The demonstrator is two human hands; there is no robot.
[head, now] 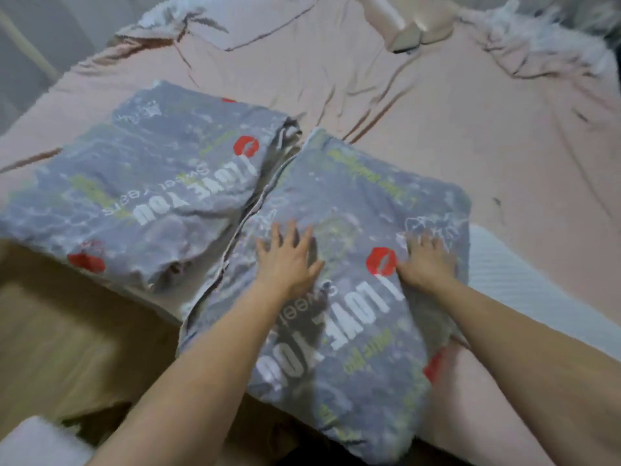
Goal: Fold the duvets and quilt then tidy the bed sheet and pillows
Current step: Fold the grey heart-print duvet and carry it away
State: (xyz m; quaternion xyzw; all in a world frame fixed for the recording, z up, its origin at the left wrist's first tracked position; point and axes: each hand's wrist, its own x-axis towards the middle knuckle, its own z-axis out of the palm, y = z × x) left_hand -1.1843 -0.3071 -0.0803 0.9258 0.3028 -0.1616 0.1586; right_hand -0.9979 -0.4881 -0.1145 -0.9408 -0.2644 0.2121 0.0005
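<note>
Now both hands lie flat on the nearer folded duvet at the bed's near edge: the left hand with fingers spread straight near its left side, the right hand pressing its right part, fingers blurred but apparently flat, gripping nothing. Its long axis runs away from the person. A second folded duvet lies just beside it, leftward, closer to the left hand.

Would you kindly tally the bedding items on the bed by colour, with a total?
Grey printed folded bundles: 2, one on the left and one under both hands
Pink bed sheet: 1
White fluffy items: 2, far left and far right
Total: 5
</note>
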